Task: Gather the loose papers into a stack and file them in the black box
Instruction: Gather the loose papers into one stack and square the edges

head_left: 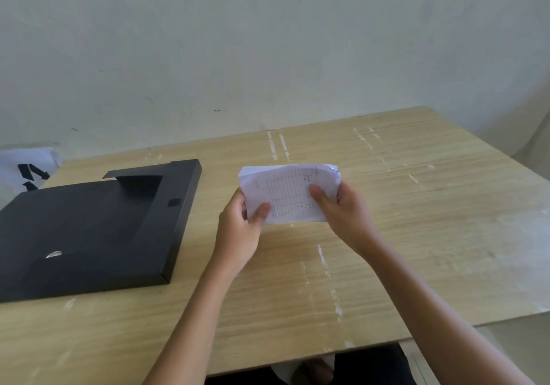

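Note:
A small stack of white papers (290, 191) with a ruled table and handwriting on top is held upright above the middle of the wooden table (416, 221). My left hand (242, 230) grips its lower left corner, thumb on the front. My right hand (342, 212) grips its right side, thumb on the front sheet. The black box (89, 235) lies flat on the table to the left of my hands, its flap (134, 176) raised at the far end.
A white sheet with black marks (28, 167) sits past the table's far left corner. A pale wall stands close behind the table. The table's near edge runs just in front of me, and its right edge slants away.

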`<state>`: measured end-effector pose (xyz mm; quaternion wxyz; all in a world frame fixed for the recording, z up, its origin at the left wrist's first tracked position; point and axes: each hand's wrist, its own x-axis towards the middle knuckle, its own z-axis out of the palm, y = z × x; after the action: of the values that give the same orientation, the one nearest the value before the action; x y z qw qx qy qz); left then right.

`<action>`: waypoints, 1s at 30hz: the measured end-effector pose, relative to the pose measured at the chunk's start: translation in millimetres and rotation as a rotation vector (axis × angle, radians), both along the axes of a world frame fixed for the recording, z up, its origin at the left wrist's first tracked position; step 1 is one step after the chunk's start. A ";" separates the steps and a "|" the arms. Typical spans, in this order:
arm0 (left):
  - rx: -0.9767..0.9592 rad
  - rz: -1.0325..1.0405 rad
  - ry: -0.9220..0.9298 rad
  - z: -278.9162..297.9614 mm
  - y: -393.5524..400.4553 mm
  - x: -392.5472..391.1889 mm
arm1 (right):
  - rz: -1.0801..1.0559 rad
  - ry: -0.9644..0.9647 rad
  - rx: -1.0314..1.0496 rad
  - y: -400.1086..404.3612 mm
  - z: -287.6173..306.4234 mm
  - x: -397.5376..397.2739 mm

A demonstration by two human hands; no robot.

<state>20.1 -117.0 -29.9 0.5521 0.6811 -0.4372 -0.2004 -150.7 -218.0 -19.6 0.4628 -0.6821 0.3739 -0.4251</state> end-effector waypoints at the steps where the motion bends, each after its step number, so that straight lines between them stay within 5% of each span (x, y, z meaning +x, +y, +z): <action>1: -0.010 0.046 -0.062 -4.2 -2.0 0.7 | -0.008 0.018 -0.024 -1.6 -1.5 1.1; 8: 0.134 0.254 -0.288 -35.0 -6.8 3.9 | -0.059 0.184 -0.117 -3.7 -34.1 3.0; 22: 0.205 0.109 -0.379 -43.5 -6.5 7.5 | -0.084 0.100 -0.074 -1.7 -32.7 -2.7; 30: 0.087 0.018 -0.153 -35.7 2.0 2.3 | -0.041 0.086 -0.077 2.4 -32.1 -3.7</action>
<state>22.4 -115.0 -65.6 0.4887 0.7216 -0.4630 -0.1616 -154.4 -215.6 -51.7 0.4110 -0.7092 0.3906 -0.4189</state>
